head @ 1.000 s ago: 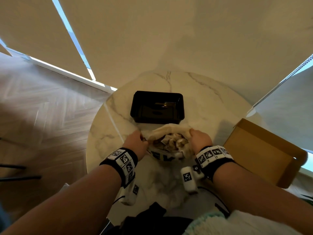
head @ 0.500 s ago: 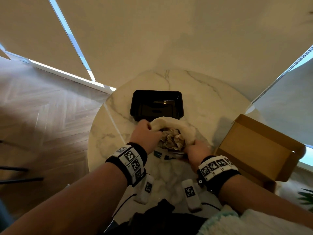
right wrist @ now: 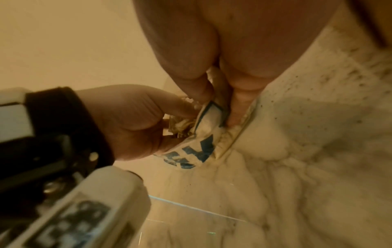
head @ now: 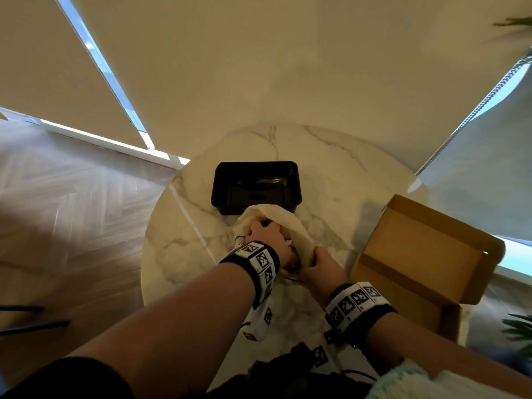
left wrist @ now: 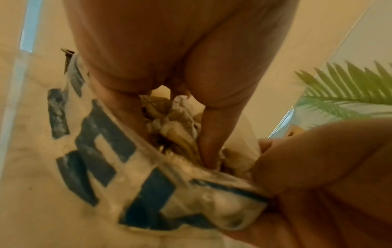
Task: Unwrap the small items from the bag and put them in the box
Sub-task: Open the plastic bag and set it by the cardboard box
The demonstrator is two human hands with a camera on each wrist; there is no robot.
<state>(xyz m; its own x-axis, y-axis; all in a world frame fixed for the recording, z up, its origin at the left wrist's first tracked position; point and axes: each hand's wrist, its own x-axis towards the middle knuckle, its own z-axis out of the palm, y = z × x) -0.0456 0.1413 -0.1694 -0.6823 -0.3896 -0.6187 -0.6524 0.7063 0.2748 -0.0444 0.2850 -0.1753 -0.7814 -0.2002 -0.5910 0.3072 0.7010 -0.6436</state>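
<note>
A cream cloth bag (head: pixel 276 214) with blue letters lies on the marble table (head: pixel 331 156), its mouth toward me. My left hand (head: pixel 264 231) is inside the mouth. In the left wrist view its thumb (left wrist: pixel 212 134) digs among crumpled paper-wrapped items (left wrist: pixel 174 124). The right wrist view shows its thumb and curled fingers around one crumpled wrap (right wrist: pixel 178 124). My right hand (head: pixel 322 263) pinches the bag's rim (right wrist: pixel 210 115) on the near right side. A black plastic box (head: pixel 256 164) stands just behind the bag, with nothing visible in it.
An open cardboard box (head: pixel 417 254) sits at the table's right edge, close to my right wrist. Roller blinds (head: pixel 259 67) hang behind the table. Wooden floor (head: pixel 72 211) lies to the left. A green plant (left wrist: pixel 343 94) stands at the right.
My left hand has left the bag's left rim and gone into the mouth. My right hand has slid along the rim toward me, and the mouth has narrowed.
</note>
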